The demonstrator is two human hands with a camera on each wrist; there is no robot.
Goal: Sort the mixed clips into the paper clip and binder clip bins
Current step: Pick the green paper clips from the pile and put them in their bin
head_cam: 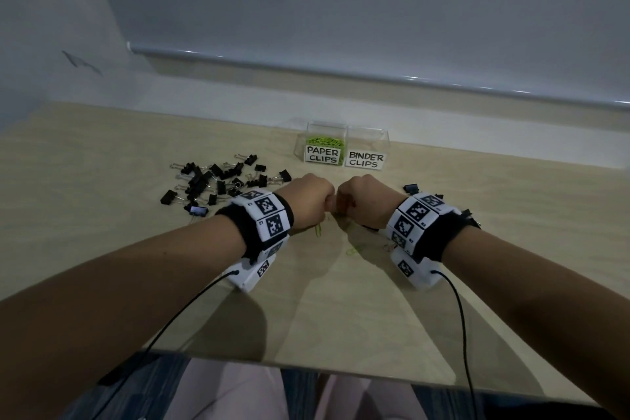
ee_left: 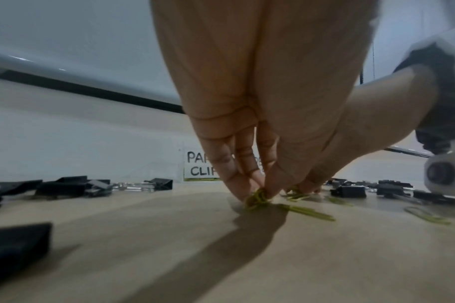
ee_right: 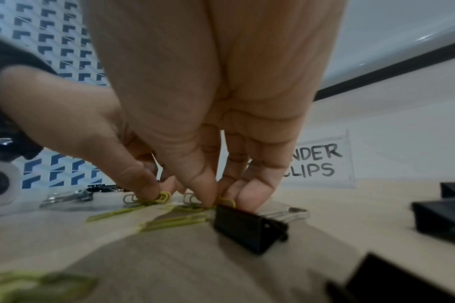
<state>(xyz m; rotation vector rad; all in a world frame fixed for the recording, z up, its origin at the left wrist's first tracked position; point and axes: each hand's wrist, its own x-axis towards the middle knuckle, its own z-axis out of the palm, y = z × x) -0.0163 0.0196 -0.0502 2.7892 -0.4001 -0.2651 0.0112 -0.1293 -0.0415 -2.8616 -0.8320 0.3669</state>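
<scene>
Both hands reach down to the wooden table [head_cam: 306, 317] with their knuckles almost touching, in front of the two clear bins. My left hand [ee_left: 258, 196] pinches a small bunch of green paper clips [ee_left: 256, 199] against the table. My right hand [ee_right: 218, 202] pinches a green paper clip [ee_right: 227, 202] between thumb and fingers, right behind a black binder clip [ee_right: 247, 227]. More green paper clips [ee_right: 169, 222] lie loose under the hands. The bin labelled PAPER CLIPS [head_cam: 324, 153] holds green clips. The bin labelled BINDER CLIPS [head_cam: 366, 158] stands to its right; its contents cannot be made out.
A heap of several black binder clips [head_cam: 218, 181] lies to the left of my left wrist. A few more binder clips [head_cam: 412, 187] sit by my right wrist. A wall ledge [head_cam: 341, 92] runs behind the bins. Cables trail from both wrist cameras across the table's near edge.
</scene>
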